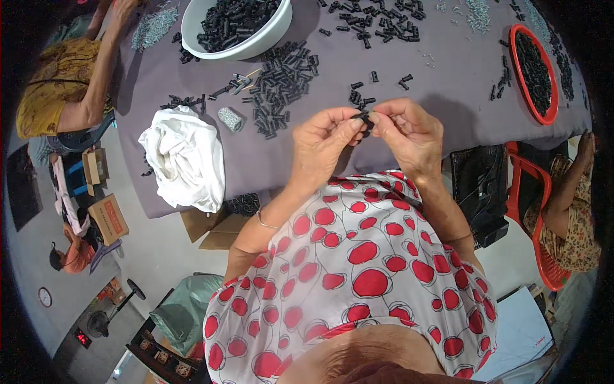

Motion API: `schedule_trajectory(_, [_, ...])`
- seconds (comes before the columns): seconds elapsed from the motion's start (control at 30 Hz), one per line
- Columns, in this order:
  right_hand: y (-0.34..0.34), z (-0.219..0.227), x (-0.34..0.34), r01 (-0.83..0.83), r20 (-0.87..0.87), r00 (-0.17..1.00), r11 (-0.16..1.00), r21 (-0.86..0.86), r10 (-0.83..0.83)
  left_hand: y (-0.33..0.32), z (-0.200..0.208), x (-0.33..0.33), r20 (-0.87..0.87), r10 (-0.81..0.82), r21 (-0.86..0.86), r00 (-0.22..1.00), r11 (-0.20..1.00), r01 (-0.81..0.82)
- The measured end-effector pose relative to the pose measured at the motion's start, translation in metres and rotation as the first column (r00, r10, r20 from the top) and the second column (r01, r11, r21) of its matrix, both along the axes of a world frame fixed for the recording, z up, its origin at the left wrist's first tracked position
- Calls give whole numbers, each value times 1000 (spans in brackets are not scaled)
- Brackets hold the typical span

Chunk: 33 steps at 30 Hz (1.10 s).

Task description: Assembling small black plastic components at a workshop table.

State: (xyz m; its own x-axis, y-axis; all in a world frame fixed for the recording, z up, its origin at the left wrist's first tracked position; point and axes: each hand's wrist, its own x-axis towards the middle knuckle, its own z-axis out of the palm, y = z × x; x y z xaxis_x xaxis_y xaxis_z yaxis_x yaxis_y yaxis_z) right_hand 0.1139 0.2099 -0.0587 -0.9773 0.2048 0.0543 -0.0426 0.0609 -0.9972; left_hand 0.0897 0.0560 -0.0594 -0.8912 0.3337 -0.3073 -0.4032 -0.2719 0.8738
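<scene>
My left hand [326,139] and my right hand [409,133] meet over the near edge of the grey-covered table [268,163]. Between their fingertips is a small black plastic part [364,118], gripped from both sides in a pinch. My fingers hide most of it, so its full shape cannot be made out. Just beyond my hands lie a few loose black parts [358,96]. Left of them spreads a large pile of short black tubular parts [279,86]. A small pale speckled cylinder [230,119] rests beside a crumpled white cloth [185,160].
A white basin [281,29] heaped with black parts stands at the far left. A red tray [555,96] of small dark pieces sits at the right. Small silver pieces [153,29] lie in heaps. Other people [67,89] sit at both sides; a red chair [540,224] stands right.
</scene>
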Motion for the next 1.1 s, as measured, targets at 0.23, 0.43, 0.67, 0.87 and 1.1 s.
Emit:
schedule_trajectory(0.23, [1, -2, -3, -52, -62, 997, 999, -9, 51, -4, -3, -4, 57, -45, 69, 997, 997, 41])
schedule_trajectory(0.43, [1, 0, -6, -85, -82, 992, 991, 100, 93, -6, -4, -6, 52, -78, 37, 996, 996, 76])
schedule_trajectory(0.67, [-7, -3, -6, -44, -90, 995, 996, 79, 51, -6, -3, -9, 111, -61, 83, 992, 995, 52])
schedule_trajectory(0.87, [-15, -2, -4, 65, -307, 950, 920, 386, 62, -9, 1, -20, 288, -128, 235, 949, 970, 59])
schedule_trajectory(1.1, [-20, -7, -5, 228, -420, 907, 856, 464, -14, -7, 2, -23, 446, -238, 428, 863, 903, 28])
